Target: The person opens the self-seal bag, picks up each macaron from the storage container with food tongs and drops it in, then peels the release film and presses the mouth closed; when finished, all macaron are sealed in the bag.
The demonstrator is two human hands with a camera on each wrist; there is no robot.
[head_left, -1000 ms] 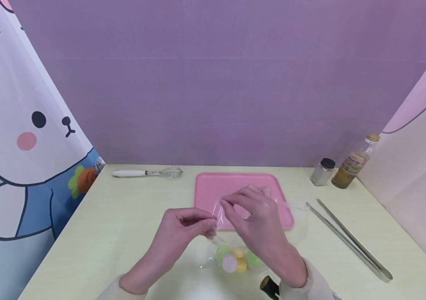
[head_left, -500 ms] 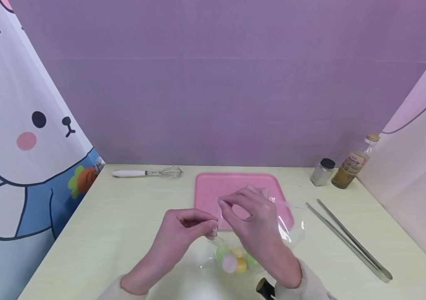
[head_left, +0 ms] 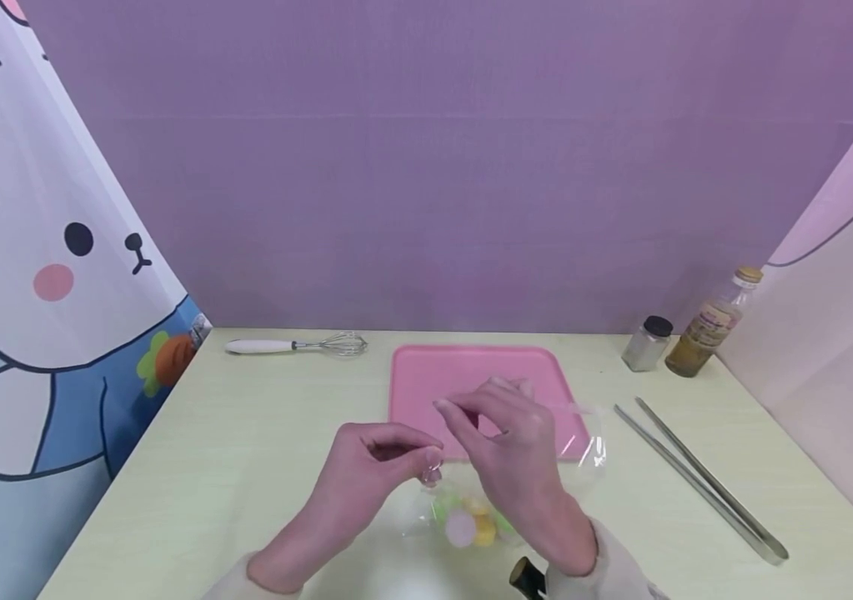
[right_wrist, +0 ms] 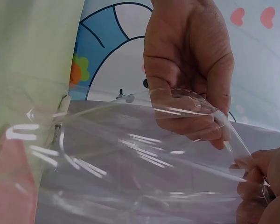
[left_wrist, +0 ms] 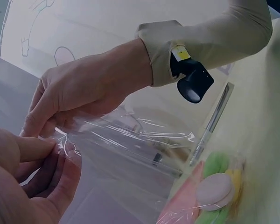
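A clear plastic bag point(right_wrist: 140, 161) is stretched between my two hands. My left hand point(head_left: 369, 467) pinches its rim between thumb and fingers, and my right hand point(head_left: 512, 446) pinches the rim a little farther right and higher. The right wrist view shows the bag's mouth as a curved edge spanning both hands. Below them lie several macarons, among them a pale purple one point(head_left: 459, 528), a yellow one point(head_left: 484, 530) and green ones point(left_wrist: 215, 163). Clear film shines around the macarons; whether they sit inside a package I cannot tell.
A pink tray point(head_left: 426, 375) lies behind the hands. The whisk point(head_left: 294, 345) rests at back left. At right are metal tongs point(head_left: 704, 483), a black-capped jar point(head_left: 645, 345) and a corked bottle point(head_left: 707, 325). A black device point(left_wrist: 193, 84) is strapped to the right wrist.
My left hand has shifted slightly right and down, my right hand slightly left. The bag's film has moved and catches light differently at the right. Macarons and tray stay put.
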